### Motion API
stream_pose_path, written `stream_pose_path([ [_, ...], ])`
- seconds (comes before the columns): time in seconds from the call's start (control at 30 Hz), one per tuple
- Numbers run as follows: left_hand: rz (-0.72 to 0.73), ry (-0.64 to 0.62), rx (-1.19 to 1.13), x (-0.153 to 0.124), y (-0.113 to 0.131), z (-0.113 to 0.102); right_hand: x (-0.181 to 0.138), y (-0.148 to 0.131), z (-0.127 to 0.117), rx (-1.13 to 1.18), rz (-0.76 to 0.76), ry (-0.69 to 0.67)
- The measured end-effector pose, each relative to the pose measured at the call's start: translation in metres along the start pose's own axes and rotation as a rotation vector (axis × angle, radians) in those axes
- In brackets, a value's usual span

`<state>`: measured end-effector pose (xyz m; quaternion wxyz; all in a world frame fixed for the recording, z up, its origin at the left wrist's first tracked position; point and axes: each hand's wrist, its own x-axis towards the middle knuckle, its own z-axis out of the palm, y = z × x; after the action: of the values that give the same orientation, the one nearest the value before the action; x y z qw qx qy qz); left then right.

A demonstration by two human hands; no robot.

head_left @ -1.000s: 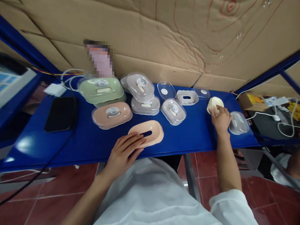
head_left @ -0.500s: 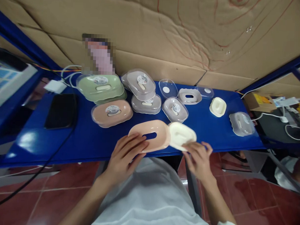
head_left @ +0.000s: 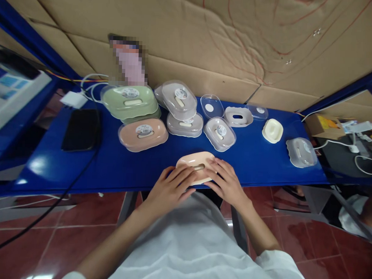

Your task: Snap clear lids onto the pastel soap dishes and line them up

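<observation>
At the table's front edge is a peach soap dish [head_left: 191, 158] with an oblong slot in its middle. A cream rim shows beneath its lower edge. My left hand [head_left: 176, 184] grips the left side, its fingers lying over the top near the slot. Around the right side, my right hand [head_left: 225, 179] is closed with its fingers over the top. Most of the cream piece is hidden under the peach one. Just behind lie a lidded peach soap dish [head_left: 146, 142] and a lidded grey soap dish [head_left: 219, 134].
Stacked green soap dishes [head_left: 129, 103] and grey ones [head_left: 179, 99] stand at the back. A bare grey tray [head_left: 238, 117], clear lids [head_left: 212, 106], a small cream piece [head_left: 272, 131] and a lidded dish [head_left: 301, 152] lie rightward. A black flat device [head_left: 81, 129] with cables lies left.
The cream piece has gone from beside the peach dish to beneath it. My right hand has moved left onto the peach dish; my left hand still holds its left side.
</observation>
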<state>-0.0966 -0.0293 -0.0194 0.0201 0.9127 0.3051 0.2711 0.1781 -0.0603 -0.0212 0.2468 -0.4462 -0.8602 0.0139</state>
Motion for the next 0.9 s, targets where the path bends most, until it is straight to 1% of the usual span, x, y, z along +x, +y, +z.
stream_pose_path([
  [0.07, 0.013, -0.021, 0.025, -0.001, 0.000, 0.002, 0.001, -0.001, 0.001, 0.028, 0.014, -0.029],
  [0.13, -0.003, -0.042, 0.005, -0.002, 0.000, 0.004, -0.001, -0.001, 0.000, 0.064, 0.030, -0.063],
  [0.2, -0.038, -0.048, -0.025, -0.003, -0.002, 0.007, -0.002, 0.007, -0.006, 0.087, 0.018, -0.085],
  [0.23, -0.057, -0.044, -0.040, -0.003, -0.003, 0.008, -0.002, 0.015, -0.011, 0.079, 0.016, -0.059],
  [0.27, -0.075, -0.038, -0.056, -0.004, -0.004, 0.009, 0.000, 0.027, -0.018, 0.054, 0.038, -0.011],
  [0.33, -0.115, -0.026, -0.096, -0.005, -0.006, 0.011, 0.009, 0.061, -0.032, -0.041, 0.147, 0.114],
  [0.37, -0.135, -0.018, -0.118, -0.005, -0.006, 0.011, 0.016, 0.081, -0.039, -0.104, 0.231, 0.152],
  [0.4, -0.153, -0.008, -0.139, -0.005, -0.007, 0.012, 0.024, 0.102, -0.044, -0.163, 0.298, 0.151],
  [0.43, -0.169, 0.008, -0.157, -0.005, -0.008, 0.012, 0.031, 0.122, -0.047, -0.218, 0.349, 0.117],
  [0.5, -0.198, 0.040, -0.189, -0.005, -0.009, 0.012, 0.043, 0.156, -0.047, -0.279, 0.409, 0.007],
  [0.57, -0.212, 0.056, -0.220, -0.005, -0.010, 0.013, 0.049, 0.177, -0.043, -0.305, 0.437, -0.073],
  [0.63, -0.218, 0.060, -0.241, -0.004, -0.010, 0.013, 0.052, 0.183, -0.040, -0.343, 0.456, -0.079],
  [0.7, -0.230, 0.059, -0.249, -0.004, -0.010, 0.013, 0.058, 0.183, -0.040, -0.418, 0.476, -0.034],
  [0.77, -0.249, 0.057, -0.244, -0.003, -0.010, 0.015, 0.073, 0.182, -0.042, -0.471, 0.458, -0.002],
  [0.83, -0.262, 0.058, -0.229, -0.003, -0.009, 0.016, 0.098, 0.183, -0.043, -0.439, 0.356, -0.048],
  [0.9, -0.265, 0.065, -0.216, -0.003, -0.009, 0.017, 0.127, 0.189, -0.039, -0.355, 0.227, -0.162],
])
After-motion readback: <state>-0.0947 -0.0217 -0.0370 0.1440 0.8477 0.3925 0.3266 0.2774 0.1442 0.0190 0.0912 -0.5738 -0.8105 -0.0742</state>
